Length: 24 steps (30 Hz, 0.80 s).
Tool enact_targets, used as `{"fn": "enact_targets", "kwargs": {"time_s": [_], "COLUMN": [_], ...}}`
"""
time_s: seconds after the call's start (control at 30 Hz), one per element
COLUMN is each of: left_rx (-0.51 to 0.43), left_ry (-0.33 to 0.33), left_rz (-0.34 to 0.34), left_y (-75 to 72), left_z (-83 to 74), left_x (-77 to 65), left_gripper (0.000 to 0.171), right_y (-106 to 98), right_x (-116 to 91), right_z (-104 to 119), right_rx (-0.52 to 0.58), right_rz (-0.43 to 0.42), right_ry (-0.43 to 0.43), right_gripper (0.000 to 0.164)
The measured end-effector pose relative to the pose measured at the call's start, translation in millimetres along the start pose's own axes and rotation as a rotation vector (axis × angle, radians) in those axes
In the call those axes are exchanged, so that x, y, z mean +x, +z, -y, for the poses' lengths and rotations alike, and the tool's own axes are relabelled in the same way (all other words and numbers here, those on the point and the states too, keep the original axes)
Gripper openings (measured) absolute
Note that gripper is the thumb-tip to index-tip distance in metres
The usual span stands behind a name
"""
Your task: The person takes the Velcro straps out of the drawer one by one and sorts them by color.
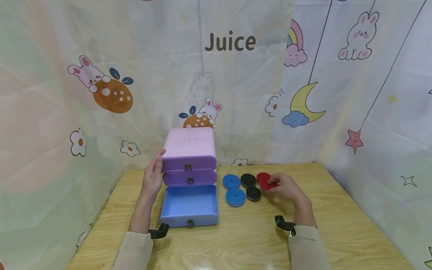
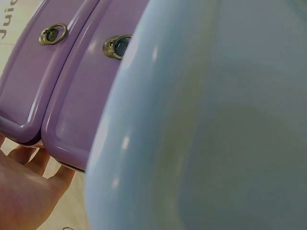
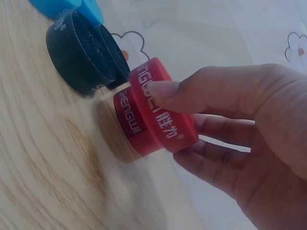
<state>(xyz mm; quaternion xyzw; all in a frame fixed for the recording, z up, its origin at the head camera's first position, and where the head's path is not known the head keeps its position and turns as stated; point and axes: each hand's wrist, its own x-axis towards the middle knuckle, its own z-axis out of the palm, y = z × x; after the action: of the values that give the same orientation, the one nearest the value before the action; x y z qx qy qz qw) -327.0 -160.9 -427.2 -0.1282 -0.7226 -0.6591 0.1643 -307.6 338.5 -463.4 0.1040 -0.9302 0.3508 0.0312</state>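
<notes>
My right hand (image 1: 286,186) pinches a red roll of tape (image 3: 168,120) with white lettering between thumb and fingers. Right behind it, a second red roll (image 3: 125,112) overlaps it in the right wrist view. Along the left side of a small drawer cabinet (image 1: 190,140) with a pink top, my left hand (image 1: 153,178) lies with its fingers extended against the wall. Two purple drawers (image 1: 175,164) are pushed in above a blue bottom drawer (image 1: 189,219), which is pulled out and has nothing in it. Ring pulls sit on the drawer fronts.
Between the cabinet and my right hand lie two blue rolls (image 1: 235,197) and two black rolls (image 1: 253,194) on the wooden table (image 1: 243,240). A printed curtain (image 1: 236,93) hangs behind the table and along both sides.
</notes>
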Motion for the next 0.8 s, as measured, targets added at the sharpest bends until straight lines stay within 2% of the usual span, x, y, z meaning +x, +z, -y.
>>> {"fn": "enact_targets", "kwargs": {"time_s": [0.23,0.47,0.8], "left_rx": [0.002,-0.02,-0.004], "left_ry": [-0.002,-0.006,-0.006], "left_rz": [0.001,-0.002,-0.001], "left_y": [-0.2,0.6,-0.3], "left_z": [0.1,-2.0,-1.5], "left_x": [0.6,-0.1,-0.5], "left_gripper": [0.052,0.051,0.05], "right_y": [-4.2,-4.7,-1.6], "right_x": [-5.4,-7.4,-9.5], "right_z": [-2.6,-6.0,-1.7], "right_rx": [0.011,-0.01,0.017], "right_rz": [0.067,0.133,0.146], "right_ry": [0.072,0.095,0.152], "right_gripper": [0.023,0.024,0.026]}}
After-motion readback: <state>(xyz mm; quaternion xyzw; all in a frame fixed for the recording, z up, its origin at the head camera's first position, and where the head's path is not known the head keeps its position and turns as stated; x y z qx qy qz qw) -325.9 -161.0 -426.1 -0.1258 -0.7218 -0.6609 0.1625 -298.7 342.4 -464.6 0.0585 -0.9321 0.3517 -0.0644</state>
